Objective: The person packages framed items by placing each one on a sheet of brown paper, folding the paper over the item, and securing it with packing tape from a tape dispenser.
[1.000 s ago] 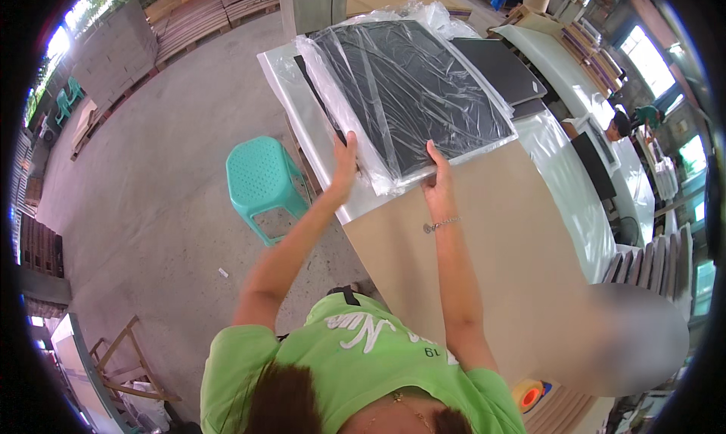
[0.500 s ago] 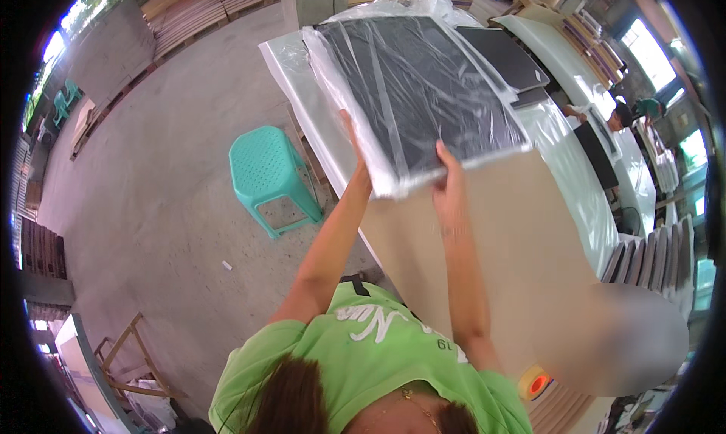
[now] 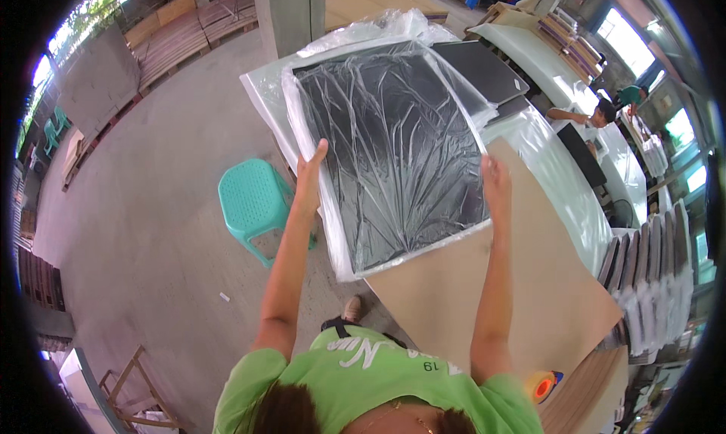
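A dark flat panel (image 3: 397,154) wrapped in crinkled clear plastic lies tilted across the near-left part of the worktable, its near-left corner jutting past the table's edge. Pale wrapping or padding runs along its left side. My left hand (image 3: 308,178) is closed on that left side, thumb on top and the other fingers hidden beneath. On the opposite side, my right hand (image 3: 497,183) grips the panel's right edge. Under and in front of the panel is a brown board (image 3: 484,290).
A turquoise plastic stool (image 3: 253,196) stands on the floor to the left. Another dark panel (image 3: 484,71) lies beyond. Wrapped panels (image 3: 650,260) stand in a row at the right, and a tape roll (image 3: 541,387) sits near my right elbow. A co-worker (image 3: 594,120) is at the far right.
The wrapped panel has come nearer to me. My right hand has shifted from its near edge to its right side, and my left hand has moved left with the panel's left side.
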`<state>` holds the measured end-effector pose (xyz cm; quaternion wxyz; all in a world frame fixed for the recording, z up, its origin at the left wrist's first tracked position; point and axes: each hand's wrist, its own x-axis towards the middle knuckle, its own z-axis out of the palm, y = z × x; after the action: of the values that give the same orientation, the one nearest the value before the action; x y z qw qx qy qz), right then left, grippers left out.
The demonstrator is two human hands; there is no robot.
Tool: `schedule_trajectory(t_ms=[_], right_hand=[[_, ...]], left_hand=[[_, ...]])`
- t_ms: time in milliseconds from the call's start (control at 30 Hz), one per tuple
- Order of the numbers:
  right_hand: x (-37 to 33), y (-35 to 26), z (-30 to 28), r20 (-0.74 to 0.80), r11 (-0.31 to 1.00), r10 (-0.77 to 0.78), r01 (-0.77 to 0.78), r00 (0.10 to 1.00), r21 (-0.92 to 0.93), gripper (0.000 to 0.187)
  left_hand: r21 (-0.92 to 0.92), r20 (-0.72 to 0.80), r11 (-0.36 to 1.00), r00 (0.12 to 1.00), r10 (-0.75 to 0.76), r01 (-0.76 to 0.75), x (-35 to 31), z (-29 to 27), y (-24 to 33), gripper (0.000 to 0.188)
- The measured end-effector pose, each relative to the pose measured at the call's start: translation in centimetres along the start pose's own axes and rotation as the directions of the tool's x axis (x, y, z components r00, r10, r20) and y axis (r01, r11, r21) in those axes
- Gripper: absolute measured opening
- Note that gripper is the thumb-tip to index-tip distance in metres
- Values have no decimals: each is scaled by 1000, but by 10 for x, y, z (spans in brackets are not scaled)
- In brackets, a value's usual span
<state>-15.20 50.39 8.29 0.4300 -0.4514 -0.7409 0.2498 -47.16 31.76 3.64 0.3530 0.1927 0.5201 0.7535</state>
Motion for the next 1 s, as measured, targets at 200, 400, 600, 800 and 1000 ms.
schedule_trajectory(t_ms=[200, 400, 600, 800, 1000], right_hand=[[131, 84, 41, 204, 975, 181, -149, 962, -162, 76], [14, -1, 25, 291, 928, 322, -240, 901, -285, 78], [-148, 9, -31, 104, 852, 403, -414, 909, 322, 68], [-225, 23, -128, -93, 704, 629, -516, 772, 488, 73], [-311, 59, -262, -662, 854, 455, -80, 596, 514, 62]], left_hand=[[140, -55, 987, 995, 86, -78, 59, 26, 0, 81], [339, -15, 940, 999, 37, -30, 27, -59, 0, 89], [477, 12, 878, 998, -56, 44, -82, -7, 32, 66], [447, 192, 889, 981, 16, -102, -151, 72, 57, 54], [155, 525, 946, 835, 164, -283, -196, 182, 59, 54]])
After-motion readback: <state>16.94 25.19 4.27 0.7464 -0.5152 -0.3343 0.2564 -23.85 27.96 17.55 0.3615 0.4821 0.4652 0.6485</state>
